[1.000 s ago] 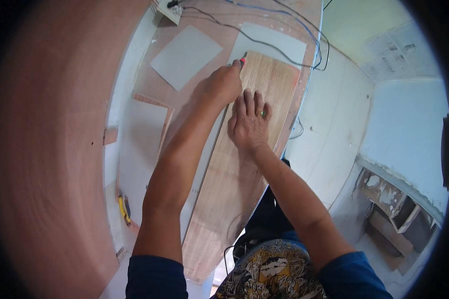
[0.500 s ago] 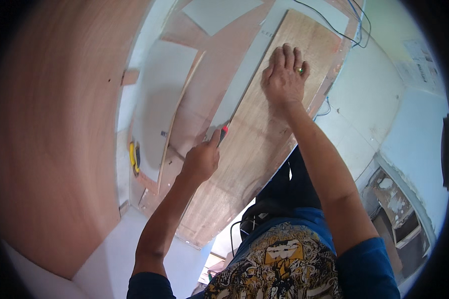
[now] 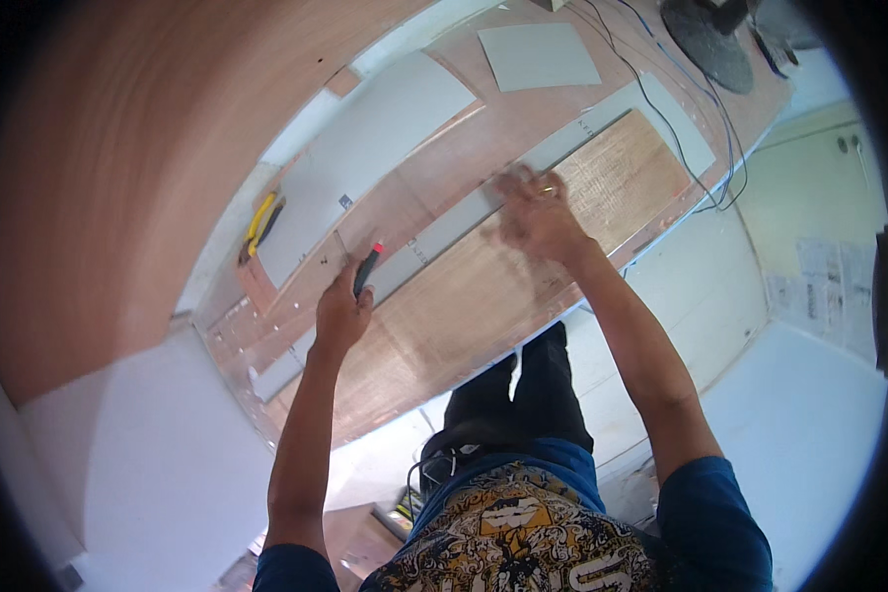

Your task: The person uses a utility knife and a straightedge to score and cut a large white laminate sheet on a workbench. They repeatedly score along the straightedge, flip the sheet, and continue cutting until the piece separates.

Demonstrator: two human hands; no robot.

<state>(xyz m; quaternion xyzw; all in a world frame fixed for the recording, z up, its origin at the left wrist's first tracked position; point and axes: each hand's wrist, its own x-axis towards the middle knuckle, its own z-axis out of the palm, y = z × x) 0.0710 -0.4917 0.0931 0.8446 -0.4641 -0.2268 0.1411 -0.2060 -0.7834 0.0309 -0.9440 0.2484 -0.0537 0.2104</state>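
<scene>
A dark utility knife (image 3: 367, 268) with a red end is gripped in my left hand (image 3: 341, 314), raised over the near-left part of a white sheet (image 3: 405, 264). That sheet shows as a long strip along the far edge of a plywood board (image 3: 444, 316), which lies on top of it. At the board's far edge is my right hand (image 3: 541, 219), its fingers smeared by motion over the strip. Whether they grip anything cannot be made out.
Beyond lie a larger white sheet (image 3: 375, 128), a small white piece (image 3: 538, 56) and a yellow-and-black hand tool (image 3: 259, 227). Dark cables (image 3: 661, 118) cross the worktable's right end, near a round dark base (image 3: 708, 44). A tall wooden panel (image 3: 148, 178) stands at the left.
My left hand has lifted the knife away from the board's edge, toward the left. My right hand has come off the board's middle to its far edge. The view has turned.
</scene>
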